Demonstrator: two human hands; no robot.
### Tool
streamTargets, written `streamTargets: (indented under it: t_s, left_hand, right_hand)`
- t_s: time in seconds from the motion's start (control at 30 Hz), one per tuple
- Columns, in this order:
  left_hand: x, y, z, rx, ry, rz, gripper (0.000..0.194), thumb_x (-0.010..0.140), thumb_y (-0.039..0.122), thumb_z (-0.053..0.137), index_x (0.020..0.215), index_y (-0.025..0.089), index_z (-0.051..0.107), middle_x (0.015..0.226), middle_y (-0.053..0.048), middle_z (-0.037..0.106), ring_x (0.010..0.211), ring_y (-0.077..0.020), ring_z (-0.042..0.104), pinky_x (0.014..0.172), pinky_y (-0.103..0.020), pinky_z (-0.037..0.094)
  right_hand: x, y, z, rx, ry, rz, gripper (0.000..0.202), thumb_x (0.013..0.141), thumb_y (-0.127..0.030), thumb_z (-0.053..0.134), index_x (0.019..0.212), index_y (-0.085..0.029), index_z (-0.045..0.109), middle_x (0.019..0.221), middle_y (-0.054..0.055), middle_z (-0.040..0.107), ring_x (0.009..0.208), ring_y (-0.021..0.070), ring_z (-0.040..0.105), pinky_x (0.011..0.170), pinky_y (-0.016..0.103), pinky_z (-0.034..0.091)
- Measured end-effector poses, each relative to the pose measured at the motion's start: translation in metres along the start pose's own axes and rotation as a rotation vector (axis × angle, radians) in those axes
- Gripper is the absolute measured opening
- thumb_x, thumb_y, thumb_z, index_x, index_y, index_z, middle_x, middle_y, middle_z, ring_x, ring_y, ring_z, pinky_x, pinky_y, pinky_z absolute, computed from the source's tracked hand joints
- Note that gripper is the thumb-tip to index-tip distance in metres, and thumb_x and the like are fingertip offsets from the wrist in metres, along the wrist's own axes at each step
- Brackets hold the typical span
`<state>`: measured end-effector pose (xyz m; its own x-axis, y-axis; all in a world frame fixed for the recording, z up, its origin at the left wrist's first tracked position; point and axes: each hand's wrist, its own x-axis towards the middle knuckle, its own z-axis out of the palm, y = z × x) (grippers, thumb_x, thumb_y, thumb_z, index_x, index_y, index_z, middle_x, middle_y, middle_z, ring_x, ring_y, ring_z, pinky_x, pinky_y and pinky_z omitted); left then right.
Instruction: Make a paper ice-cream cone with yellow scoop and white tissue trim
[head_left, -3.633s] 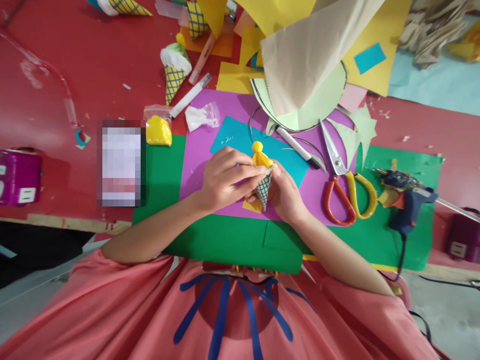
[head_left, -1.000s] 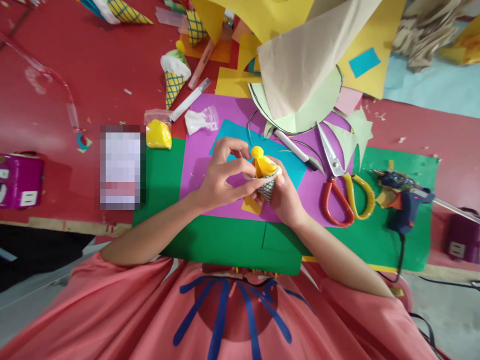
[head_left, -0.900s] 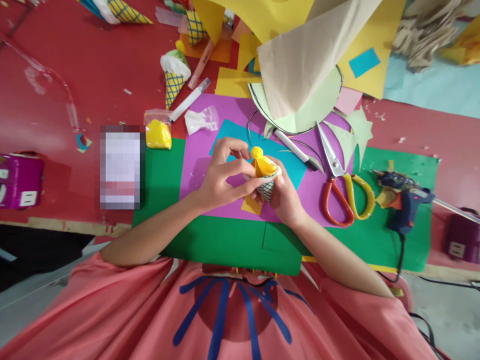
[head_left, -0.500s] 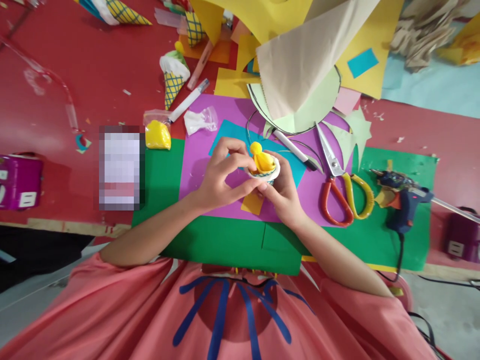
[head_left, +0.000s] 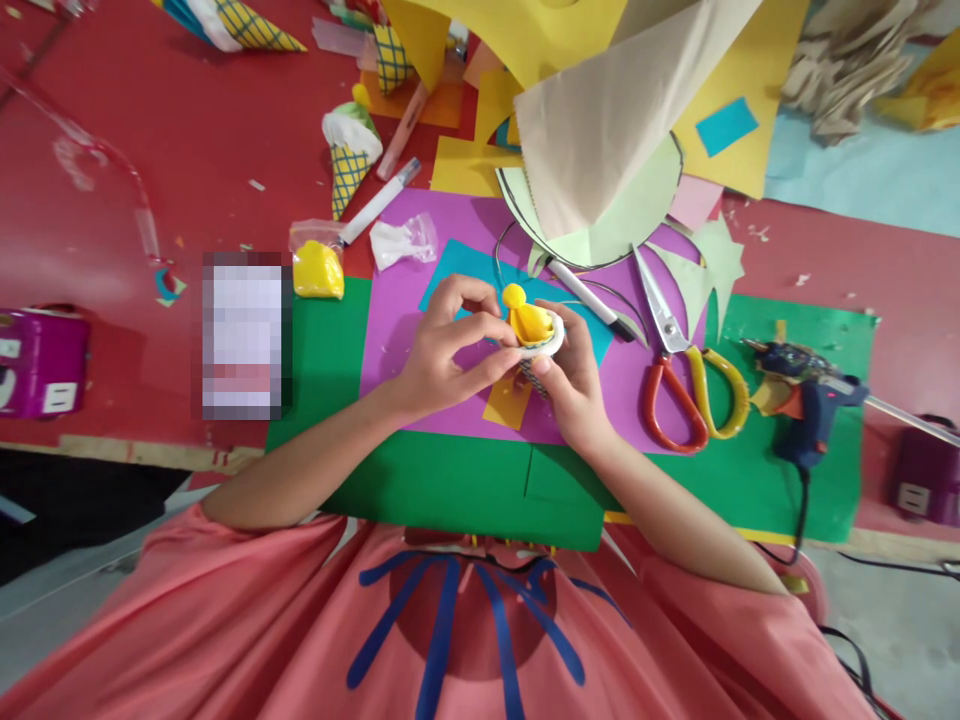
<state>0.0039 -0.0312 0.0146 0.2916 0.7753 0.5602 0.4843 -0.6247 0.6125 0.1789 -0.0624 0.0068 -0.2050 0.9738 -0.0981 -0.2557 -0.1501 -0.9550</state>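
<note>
Between my hands is a small craft ice cream cone (head_left: 534, 328), with a yellow swirl, a yellow ball on top and a white rim around it. My right hand (head_left: 576, 378) is wrapped around its patterned cone part, the thumb pressing just under the rim. With thumb and fingers my left hand (head_left: 452, 352) pinches the white rim on the cone's left side. Part of the cone is hidden by the fingers. Beneath lie purple paper (head_left: 390, 400), a blue paper piece (head_left: 450, 265) and a small orange-yellow strip (head_left: 504, 408).
Scissors (head_left: 667, 340) and a glue gun (head_left: 814, 410) lie to the right. A black-capped marker (head_left: 589, 297) is just beyond my hands. A bag of yellow clay (head_left: 317, 268), white clay in plastic (head_left: 403, 241) and a finished cone (head_left: 351, 155) are at the left. Brown paper (head_left: 600, 130) hangs over a green disc.
The cone has tilted in my hands, so its patterned side now shows below the rim. My right thumb has shifted slightly to the right and the left fingers have moved along the rim.
</note>
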Motion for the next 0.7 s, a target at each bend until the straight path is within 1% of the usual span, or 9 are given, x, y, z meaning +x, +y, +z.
streamTargets:
  t_s: [0.07, 0.1, 0.17, 0.27, 0.33, 0.4, 0.47, 0.6, 0.7]
  left_hand:
    - [-0.0006, 0.0008, 0.0005, -0.006, -0.011, -0.028, 0.027, 0.094, 0.053, 0.054, 0.089, 0.028, 0.064, 0.093, -0.004, 0.059, 0.093, -0.0182, 0.061, 0.082, -0.039, 0.056]
    - [-0.0007, 0.0009, 0.0008, -0.006, -0.014, -0.031, 0.028, 0.093, 0.053, 0.055, 0.088, 0.028, 0.064, 0.092, -0.004, 0.059, 0.093, -0.0179, 0.061, 0.082, -0.039, 0.056]
    - [-0.0008, 0.0009, 0.0012, 0.005, -0.021, -0.03, 0.026, 0.093, 0.052, 0.057, 0.088, 0.027, 0.064, 0.091, -0.003, 0.058, 0.092, -0.0172, 0.062, 0.08, -0.038, 0.057]
    - [-0.0004, 0.0017, 0.0005, -0.001, -0.023, -0.03, 0.019, 0.094, 0.047, 0.057, 0.089, 0.03, 0.064, 0.092, -0.003, 0.059, 0.092, -0.0171, 0.062, 0.079, -0.04, 0.057]
    - [-0.0001, 0.0027, -0.0003, -0.005, -0.031, -0.04, 0.018, 0.095, 0.046, 0.056, 0.088, 0.031, 0.063, 0.093, -0.003, 0.059, 0.093, -0.0178, 0.062, 0.08, -0.042, 0.057]
    - [-0.0001, 0.0037, -0.0007, 0.011, -0.042, -0.042, 0.023, 0.096, 0.05, 0.052, 0.088, 0.031, 0.062, 0.095, -0.004, 0.058, 0.095, -0.0188, 0.062, 0.08, -0.044, 0.058]
    - [-0.0005, 0.0039, -0.0003, 0.028, -0.038, -0.032, 0.025, 0.095, 0.052, 0.051, 0.086, 0.03, 0.061, 0.095, -0.005, 0.058, 0.095, -0.019, 0.062, 0.079, -0.044, 0.059]
    - [-0.0014, 0.0026, 0.0023, 0.001, -0.006, 0.024, 0.018, 0.093, 0.042, 0.059, 0.083, 0.027, 0.059, 0.094, -0.003, 0.057, 0.092, -0.0171, 0.061, 0.079, -0.041, 0.059]
    - [-0.0014, 0.0015, 0.0038, -0.031, 0.001, 0.031, 0.014, 0.092, 0.037, 0.062, 0.083, 0.026, 0.06, 0.094, -0.002, 0.056, 0.093, -0.0171, 0.06, 0.08, -0.039, 0.057]
  right_hand:
    - [0.0004, -0.0006, 0.0009, -0.023, 0.034, -0.03, 0.048, 0.083, -0.049, 0.071, 0.122, -0.032, 0.049, 0.116, 0.003, 0.058, 0.102, 0.0189, 0.06, 0.087, 0.035, 0.056]
    - [0.0003, -0.001, 0.001, -0.032, 0.041, -0.043, 0.047, 0.083, -0.047, 0.072, 0.121, -0.031, 0.049, 0.116, 0.003, 0.058, 0.105, 0.0191, 0.059, 0.092, 0.036, 0.054]
    - [-0.0003, -0.0015, 0.0004, -0.035, 0.027, -0.039, 0.047, 0.083, -0.047, 0.072, 0.121, -0.032, 0.049, 0.117, 0.003, 0.058, 0.105, 0.0189, 0.059, 0.096, 0.037, 0.052]
    - [-0.0012, -0.0019, -0.0014, -0.005, -0.018, 0.003, 0.051, 0.084, -0.054, 0.067, 0.127, -0.033, 0.048, 0.117, 0.003, 0.059, 0.102, 0.0203, 0.06, 0.089, 0.038, 0.055]
    - [-0.001, -0.0019, -0.0021, 0.002, -0.008, 0.007, 0.051, 0.086, -0.055, 0.064, 0.129, -0.033, 0.048, 0.118, 0.004, 0.059, 0.104, 0.021, 0.06, 0.09, 0.039, 0.055]
    - [-0.0004, -0.0021, -0.0018, -0.012, 0.018, -0.005, 0.046, 0.087, -0.053, 0.064, 0.126, -0.033, 0.051, 0.117, 0.003, 0.059, 0.105, 0.0205, 0.059, 0.091, 0.038, 0.054]
    - [0.0002, -0.0023, -0.0004, -0.026, 0.025, -0.008, 0.042, 0.086, -0.051, 0.066, 0.121, -0.032, 0.053, 0.112, 0.002, 0.059, 0.1, 0.0195, 0.059, 0.089, 0.037, 0.054]
    - [0.0007, -0.0012, 0.0023, -0.02, 0.027, -0.011, 0.039, 0.085, -0.049, 0.069, 0.116, -0.032, 0.053, 0.103, 0.001, 0.059, 0.091, 0.0174, 0.058, 0.08, 0.034, 0.054]
    - [0.0006, 0.0019, 0.0014, 0.004, 0.019, -0.024, 0.039, 0.084, -0.047, 0.071, 0.115, -0.032, 0.054, 0.102, 0.0, 0.059, 0.09, 0.0164, 0.058, 0.079, 0.032, 0.054]
